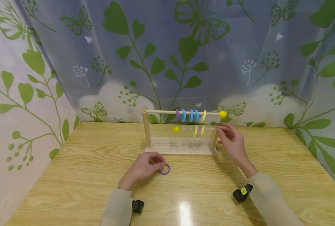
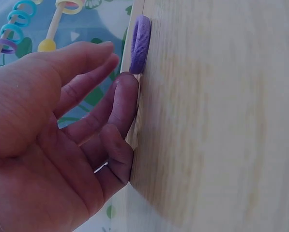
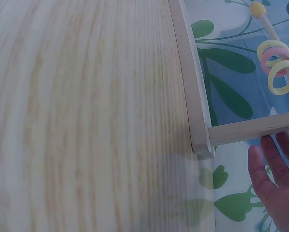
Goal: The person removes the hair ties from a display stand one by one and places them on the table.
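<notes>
On the tabletop (image 1: 201, 194), in front of the rack (image 1: 162, 146), a purple ring (image 2: 143, 46) is laid just beside the left hand (image 1: 145, 166), whose grip is left loose, nothing held. The rack's right post (image 1: 214, 139) is touched by the right hand (image 1: 234, 143); whether it is pinched cannot be told. Coloured rings (image 1: 197, 116) are carried on both rods (image 1: 162, 111).

I find no legible text, label, brand, number or sign from where I stand: none on the wooden rack (image 1: 162, 145), the loose purple ring (image 2: 142, 46), the black wrist mounts (image 1: 138, 206), the tabletop (image 1: 201, 188) or the patterned curtain (image 1: 162, 18) behind.
</notes>
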{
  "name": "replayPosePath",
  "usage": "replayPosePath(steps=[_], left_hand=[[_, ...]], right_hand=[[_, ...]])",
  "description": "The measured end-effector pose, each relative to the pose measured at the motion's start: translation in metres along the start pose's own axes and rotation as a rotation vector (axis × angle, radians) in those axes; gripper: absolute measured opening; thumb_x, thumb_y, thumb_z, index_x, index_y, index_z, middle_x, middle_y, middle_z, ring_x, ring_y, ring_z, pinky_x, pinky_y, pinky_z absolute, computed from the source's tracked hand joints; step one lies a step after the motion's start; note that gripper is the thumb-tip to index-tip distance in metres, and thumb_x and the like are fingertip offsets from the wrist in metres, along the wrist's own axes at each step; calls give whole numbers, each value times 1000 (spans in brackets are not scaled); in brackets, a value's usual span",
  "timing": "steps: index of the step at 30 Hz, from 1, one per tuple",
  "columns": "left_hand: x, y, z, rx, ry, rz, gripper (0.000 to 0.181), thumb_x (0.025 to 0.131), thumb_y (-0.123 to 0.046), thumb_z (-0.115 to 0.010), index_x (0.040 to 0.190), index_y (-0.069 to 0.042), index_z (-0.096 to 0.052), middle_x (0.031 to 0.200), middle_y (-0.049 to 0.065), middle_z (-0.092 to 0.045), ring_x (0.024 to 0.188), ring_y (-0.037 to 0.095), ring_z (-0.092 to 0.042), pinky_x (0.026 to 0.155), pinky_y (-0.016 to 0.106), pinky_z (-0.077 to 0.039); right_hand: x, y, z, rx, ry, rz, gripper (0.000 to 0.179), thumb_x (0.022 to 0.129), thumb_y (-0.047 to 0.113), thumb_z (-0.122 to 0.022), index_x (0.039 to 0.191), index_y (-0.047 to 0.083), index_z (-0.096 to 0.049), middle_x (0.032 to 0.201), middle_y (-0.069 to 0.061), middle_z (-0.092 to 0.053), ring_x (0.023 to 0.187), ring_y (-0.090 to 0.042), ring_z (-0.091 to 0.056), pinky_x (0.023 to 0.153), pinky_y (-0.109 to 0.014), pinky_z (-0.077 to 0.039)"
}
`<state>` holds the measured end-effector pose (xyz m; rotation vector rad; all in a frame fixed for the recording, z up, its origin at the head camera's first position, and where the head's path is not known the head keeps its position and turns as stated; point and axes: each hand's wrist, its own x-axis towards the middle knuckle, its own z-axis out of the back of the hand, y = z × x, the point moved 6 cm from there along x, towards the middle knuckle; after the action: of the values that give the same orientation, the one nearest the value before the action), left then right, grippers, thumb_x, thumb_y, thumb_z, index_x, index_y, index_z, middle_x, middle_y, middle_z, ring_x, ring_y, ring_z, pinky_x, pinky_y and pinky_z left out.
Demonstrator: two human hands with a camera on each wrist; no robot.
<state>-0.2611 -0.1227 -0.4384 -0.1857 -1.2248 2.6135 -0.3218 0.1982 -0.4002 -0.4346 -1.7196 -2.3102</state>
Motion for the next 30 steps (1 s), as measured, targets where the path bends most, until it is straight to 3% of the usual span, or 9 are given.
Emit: replayPosePath(steps=[8, 15, 22, 30], left_hand=[[3, 0, 1, -70, -35, 24, 18, 96, -23, -71, 113, -16, -74, 104, -2, -73, 87, 11, -66, 81, 29, -54], [6, -12, 1, -135, -110, -11, 22, 95, -24, -73, 116, -15, -73, 109, 0, -73, 85, 12, -68, 76, 29, -56], [9, -23, -3, -233, -149, -62, 30, 94, -22, -74, 122, -12, -70, 118, 11, -70, 90, 18, -70, 70, 30, -58], [13, -34, -7, -242, -217, -122, 27, 94, -22, -74, 120, -16, -71, 115, 8, -72, 85, 13, -68, 72, 27, -57]], right_hand=[[1, 0, 0, 5, -4, 15, 38, 105, 19, -58, 134, -5, -57, 119, -19, -69, 90, 2, -67, 71, -24, -62], [2, 1, -1, -9, -4, 17, 36, 106, 19, -57, 135, -3, -57, 124, -29, -65, 89, 2, -66, 71, -24, -62], [3, 0, -1, -5, -3, 19, 36, 105, 19, -58, 134, -2, -58, 124, -28, -66, 89, 2, -67, 71, -24, -62], [1, -2, -1, 12, -9, 7, 36, 105, 19, -59, 133, -4, -58, 118, -17, -69, 88, 0, -68, 70, -25, -62]])
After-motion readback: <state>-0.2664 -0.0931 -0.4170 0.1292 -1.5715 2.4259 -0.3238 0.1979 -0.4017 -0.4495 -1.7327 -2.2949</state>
